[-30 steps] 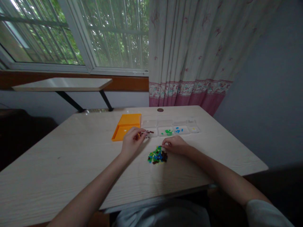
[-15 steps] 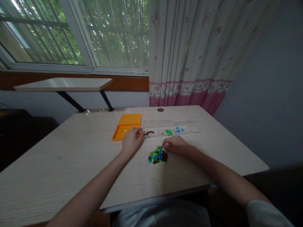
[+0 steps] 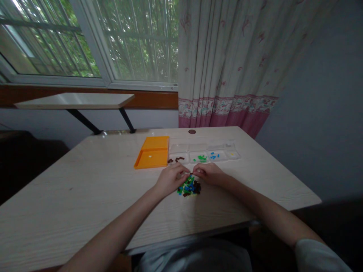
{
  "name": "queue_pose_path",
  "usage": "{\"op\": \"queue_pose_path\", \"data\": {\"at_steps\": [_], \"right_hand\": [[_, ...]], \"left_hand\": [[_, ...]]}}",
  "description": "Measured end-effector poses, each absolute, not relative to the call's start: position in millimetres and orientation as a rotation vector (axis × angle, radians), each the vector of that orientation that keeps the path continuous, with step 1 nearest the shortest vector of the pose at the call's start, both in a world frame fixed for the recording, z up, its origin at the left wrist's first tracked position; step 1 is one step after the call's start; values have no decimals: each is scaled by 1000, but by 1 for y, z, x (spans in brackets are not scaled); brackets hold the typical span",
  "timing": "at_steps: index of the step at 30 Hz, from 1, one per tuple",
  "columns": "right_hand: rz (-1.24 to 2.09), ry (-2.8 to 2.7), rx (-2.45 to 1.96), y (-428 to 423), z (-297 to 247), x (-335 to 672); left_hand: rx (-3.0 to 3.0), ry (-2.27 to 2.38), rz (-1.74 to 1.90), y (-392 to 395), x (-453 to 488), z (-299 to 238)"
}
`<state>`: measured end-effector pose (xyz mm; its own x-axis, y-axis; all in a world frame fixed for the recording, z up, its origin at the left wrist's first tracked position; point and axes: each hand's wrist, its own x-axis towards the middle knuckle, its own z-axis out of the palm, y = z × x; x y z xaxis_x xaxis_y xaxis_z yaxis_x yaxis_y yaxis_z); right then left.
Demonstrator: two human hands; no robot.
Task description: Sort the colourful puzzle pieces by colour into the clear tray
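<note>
A mixed pile of small green, blue, brown and yellow toy bricks [image 3: 189,187] lies on the table. Just above its far edge my left hand [image 3: 171,178] and my right hand [image 3: 209,173] meet, fingertips almost touching. A tiny brown brick [image 3: 191,173] shows between the two pinches, and both hands appear closed on it. Behind them stands a clear compartment tray [image 3: 189,161], whose front sections hold brown bricks [image 3: 179,159], green bricks [image 3: 202,158], blue bricks [image 3: 214,155] and a bit of yellow [image 3: 232,153].
Left of the tray, an orange box [image 3: 151,158] lies open with one small white piece [image 3: 150,156] inside. A raised shelf [image 3: 76,100] on black legs stands at the back left. A curtain [image 3: 227,75] hangs behind the table [image 3: 107,200].
My left hand has moved from the tray's brown-brick section toward me and right, to meet my right hand over the pile. The right hand has stayed nearly in place.
</note>
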<state>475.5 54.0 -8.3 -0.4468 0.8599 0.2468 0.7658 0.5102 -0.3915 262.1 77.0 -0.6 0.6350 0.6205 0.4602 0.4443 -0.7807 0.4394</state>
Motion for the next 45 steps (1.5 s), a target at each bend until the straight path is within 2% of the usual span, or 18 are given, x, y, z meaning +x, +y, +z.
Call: {"op": "queue_pose_path", "data": {"at_steps": [20, 32, 45], "right_hand": [[212, -2318, -1213, 51, -10, 474], [374, -2415, -1546, 59, -8, 479], [365, -2480, -1592, 57, -1, 476]], "left_hand": [[2539, 735, 906, 80, 261, -2], [2360, 977, 1374, 89, 243, 15], [2370, 1031, 1419, 88, 242, 15]]}}
